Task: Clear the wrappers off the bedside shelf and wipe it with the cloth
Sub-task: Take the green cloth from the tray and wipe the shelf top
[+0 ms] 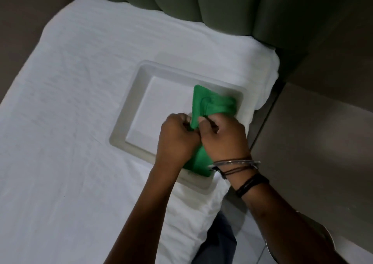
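Both fists, left hand (177,134) and right hand (222,138), clamp the green cloth (212,104) over the tray (129,122) on the bed; yanking could tip it.

Hands (201,134) hide cloth (212,104) mid & tray (129,118) corner.

Cloth (212,104) in tray (121,130) on bed (70,102)

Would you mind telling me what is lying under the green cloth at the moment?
The green cloth lies over the right part of a white tray on the bed sheet. Both hands, left and right, grip it. Whatever sits directly beneath the cloth is covered.
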Available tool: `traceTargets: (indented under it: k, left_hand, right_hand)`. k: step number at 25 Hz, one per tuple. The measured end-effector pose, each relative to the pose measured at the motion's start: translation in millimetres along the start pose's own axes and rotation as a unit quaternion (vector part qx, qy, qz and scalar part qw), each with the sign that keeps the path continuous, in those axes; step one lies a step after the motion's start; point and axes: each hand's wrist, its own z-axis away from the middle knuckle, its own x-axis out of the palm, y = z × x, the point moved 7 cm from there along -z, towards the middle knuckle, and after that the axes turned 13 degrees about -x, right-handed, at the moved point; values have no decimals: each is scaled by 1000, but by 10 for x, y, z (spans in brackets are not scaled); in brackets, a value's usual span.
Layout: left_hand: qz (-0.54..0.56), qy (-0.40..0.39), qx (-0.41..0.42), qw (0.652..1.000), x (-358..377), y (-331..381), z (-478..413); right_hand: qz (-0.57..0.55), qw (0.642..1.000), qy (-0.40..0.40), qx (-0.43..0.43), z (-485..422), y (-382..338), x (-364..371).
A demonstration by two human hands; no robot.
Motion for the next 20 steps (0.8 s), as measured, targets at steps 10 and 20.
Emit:
traceTargets:
  k: [10, 20]
  left_hand:
    - [-50, -81, 310, 946, 1029, 1336, 2460]
    - [137, -202, 93, 965, 3323, 477, 3633]
  right_hand:
    - [-508, 779, 186, 317, 1241, 935, -1859]
    - [-264, 843, 300, 361, 2917, 3355, -3905]
